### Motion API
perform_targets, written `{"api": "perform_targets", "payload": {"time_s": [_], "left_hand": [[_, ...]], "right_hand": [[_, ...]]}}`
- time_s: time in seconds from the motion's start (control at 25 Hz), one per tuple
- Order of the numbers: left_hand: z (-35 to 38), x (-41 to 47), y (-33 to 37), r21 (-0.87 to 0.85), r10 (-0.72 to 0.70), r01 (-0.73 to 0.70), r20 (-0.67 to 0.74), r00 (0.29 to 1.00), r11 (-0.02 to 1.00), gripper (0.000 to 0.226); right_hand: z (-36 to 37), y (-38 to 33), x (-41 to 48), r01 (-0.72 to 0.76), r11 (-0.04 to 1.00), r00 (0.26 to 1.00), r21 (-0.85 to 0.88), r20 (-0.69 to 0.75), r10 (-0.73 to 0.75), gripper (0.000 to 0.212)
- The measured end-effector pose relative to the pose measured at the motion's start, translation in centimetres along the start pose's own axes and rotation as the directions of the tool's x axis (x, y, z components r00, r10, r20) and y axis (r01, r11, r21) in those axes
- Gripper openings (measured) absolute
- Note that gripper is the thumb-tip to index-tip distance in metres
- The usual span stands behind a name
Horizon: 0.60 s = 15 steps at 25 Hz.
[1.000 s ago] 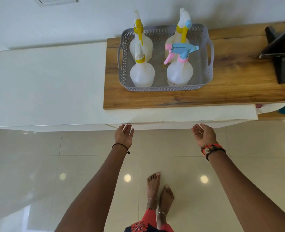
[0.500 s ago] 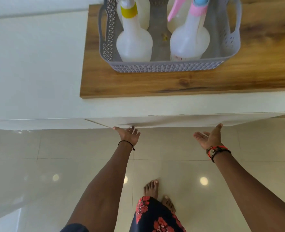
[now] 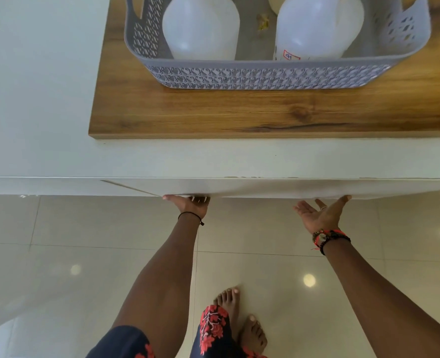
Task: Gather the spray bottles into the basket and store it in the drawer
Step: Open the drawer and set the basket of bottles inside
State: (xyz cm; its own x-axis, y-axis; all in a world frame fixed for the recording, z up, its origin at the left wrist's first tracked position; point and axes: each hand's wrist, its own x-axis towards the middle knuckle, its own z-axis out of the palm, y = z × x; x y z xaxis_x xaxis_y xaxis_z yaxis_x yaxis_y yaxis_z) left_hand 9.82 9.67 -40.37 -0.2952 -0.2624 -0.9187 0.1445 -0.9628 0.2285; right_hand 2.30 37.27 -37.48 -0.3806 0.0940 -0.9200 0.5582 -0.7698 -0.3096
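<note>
A grey perforated basket (image 3: 265, 76) sits on a wooden board (image 3: 239, 112) on the white cabinet top. Inside it stand white spray bottles; the bodies of two show, one on the left (image 3: 201, 29) and one on the right (image 3: 319, 27), with their tops cut off by the frame. The white drawer front (image 3: 265, 188) lies just under the cabinet edge. My left hand (image 3: 190, 204) has its fingers hooked under the drawer front's lower edge. My right hand (image 3: 319, 213) is palm up with fingers spread, its fingertips touching the same edge further right.
The white cabinet top (image 3: 38, 99) stretches to the left of the board. Glossy cream floor tiles (image 3: 265, 254) lie below, with my bare feet (image 3: 242, 319) and a patterned garment near the bottom of the view.
The view has moved closer and lower toward the cabinet. Both hands have risen to the drawer front's lower edge, and my left fingers now curl under it.
</note>
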Motion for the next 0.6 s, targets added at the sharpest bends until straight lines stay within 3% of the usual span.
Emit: {"api": "perform_targets", "payload": {"time_s": [0.28,0.44,0.52,0.6], "left_hand": [[-0.9,0.2,-0.4,-0.003,0.020,-0.020,0.050,0.999,1.000,0.097],[-2.9,-0.7,-1.0,0.058,0.031,-0.030,-0.011,0.999,0.998,0.092],[-4.5,-2.3,-1.1,0.096,0.022,-0.019,-0.038,0.999,0.995,0.074],[-6.5,-3.3,-1.4,0.061,-0.002,0.002,-0.005,1.000,0.998,0.047]], "right_hand": [[-0.3,-0.2,0.1,0.009,0.998,1.000,0.070,0.009,-0.010,0.092],[-1.9,0.9,-1.2,0.034,0.996,0.999,0.079,-0.036,-0.031,0.089],[-3.4,1.8,-2.4,0.052,0.993,0.996,0.106,-0.079,-0.044,0.086],[-5.0,2.6,-3.5,0.073,0.988,0.997,0.139,-0.021,-0.070,0.065]]}}
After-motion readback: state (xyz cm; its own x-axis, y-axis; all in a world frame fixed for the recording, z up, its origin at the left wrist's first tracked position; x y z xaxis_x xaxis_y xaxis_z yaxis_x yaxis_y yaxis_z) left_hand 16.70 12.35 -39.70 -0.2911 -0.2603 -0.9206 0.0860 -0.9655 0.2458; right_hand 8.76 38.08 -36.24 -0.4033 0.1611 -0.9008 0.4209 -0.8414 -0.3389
